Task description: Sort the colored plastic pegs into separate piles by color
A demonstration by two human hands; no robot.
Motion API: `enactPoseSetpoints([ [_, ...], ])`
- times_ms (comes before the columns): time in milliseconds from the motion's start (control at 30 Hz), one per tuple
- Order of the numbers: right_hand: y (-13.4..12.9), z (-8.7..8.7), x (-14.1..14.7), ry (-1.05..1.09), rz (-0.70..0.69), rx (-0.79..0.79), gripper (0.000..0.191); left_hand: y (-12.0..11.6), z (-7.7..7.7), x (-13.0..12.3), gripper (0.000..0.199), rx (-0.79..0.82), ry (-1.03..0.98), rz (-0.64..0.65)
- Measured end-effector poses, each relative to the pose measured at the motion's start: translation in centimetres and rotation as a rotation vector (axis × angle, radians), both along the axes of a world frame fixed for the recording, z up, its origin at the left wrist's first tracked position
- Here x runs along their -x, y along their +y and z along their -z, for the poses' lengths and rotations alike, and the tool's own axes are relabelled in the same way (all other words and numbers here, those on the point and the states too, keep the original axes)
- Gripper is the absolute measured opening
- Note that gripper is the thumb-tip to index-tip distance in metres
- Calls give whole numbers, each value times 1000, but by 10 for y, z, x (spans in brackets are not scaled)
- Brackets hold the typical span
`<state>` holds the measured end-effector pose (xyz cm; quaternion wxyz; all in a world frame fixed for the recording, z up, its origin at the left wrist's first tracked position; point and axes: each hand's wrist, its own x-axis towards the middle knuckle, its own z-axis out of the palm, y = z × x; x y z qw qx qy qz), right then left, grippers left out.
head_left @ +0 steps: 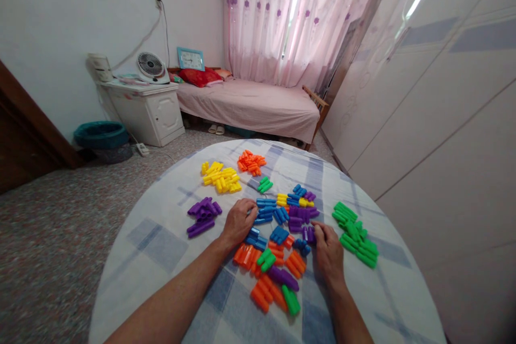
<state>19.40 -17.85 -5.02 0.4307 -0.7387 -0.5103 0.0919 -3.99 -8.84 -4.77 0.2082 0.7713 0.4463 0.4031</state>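
Bullet-shaped plastic toy building pieces lie in the middle of the round table. My left hand (239,221) is curled at the left side of the blue pieces (264,216), its fingertips closed against their ends. On the other side, my right hand (328,247) has its fingers closed at a purple piece (308,235), below more purple pieces (300,215). Between my forearms lie orange pieces (268,290), green pieces (266,260) and a long purple piece (283,278). Both palms are hidden from view.
Separate heaps hold yellow pieces (221,177), orange pieces (251,162), purple pieces (202,217) and green pieces (355,234). A checked cloth (141,242) covers the table. Beyond stand a bed (258,102), a white cabinet (147,113) with a fan (151,65), and a bin (102,137).
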Motion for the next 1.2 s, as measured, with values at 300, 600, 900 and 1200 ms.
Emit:
enactPoseSetpoints([
  [300,3,4,0,-57,-43,28,36,-44,-49,-22,9,-55,303,349],
  [600,4,6,-1,-78,-44,4,36,-59,-38,-30,21,36,617,273],
  [900,4,10,-2,-73,-45,1,34,-64,-34,-31,15,76,456,332],
  [1200,5,11,-3,-94,-37,10,32,1,-59,-17,21,423,-190,145],
])
